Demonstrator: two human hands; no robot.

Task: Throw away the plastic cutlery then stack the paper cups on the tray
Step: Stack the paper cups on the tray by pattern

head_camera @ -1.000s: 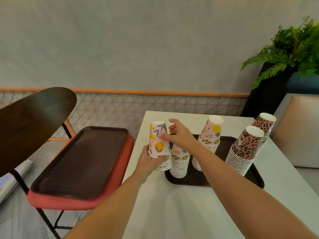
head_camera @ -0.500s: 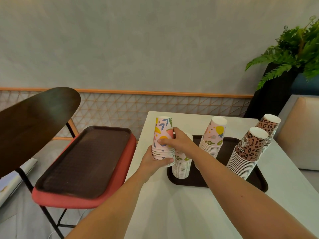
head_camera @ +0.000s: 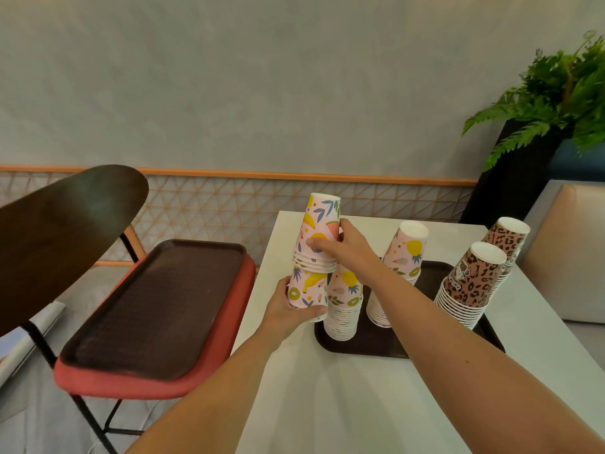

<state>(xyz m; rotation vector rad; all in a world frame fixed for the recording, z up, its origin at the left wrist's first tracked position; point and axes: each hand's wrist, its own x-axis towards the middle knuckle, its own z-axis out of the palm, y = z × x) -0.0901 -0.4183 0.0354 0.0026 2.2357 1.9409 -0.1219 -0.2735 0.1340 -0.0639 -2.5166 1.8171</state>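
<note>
Right hand (head_camera: 343, 247) gripping upper fruit-print cups (head_camera: 319, 231), left hand (head_camera: 288, 306) holding lower cup (head_camera: 307, 290), 4 stacks on brown tray (head_camera: 393, 342), white table (head_camera: 343, 404)

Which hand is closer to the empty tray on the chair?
Left. The left hand grips the cups just beside the chair tray; the right hand is farther, toward the table.

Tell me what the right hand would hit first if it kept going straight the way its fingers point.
The right hand already grips the fruit-print cup stack, so that stack. Past it, probably only the lattice panel, though depth is unclear.
</note>
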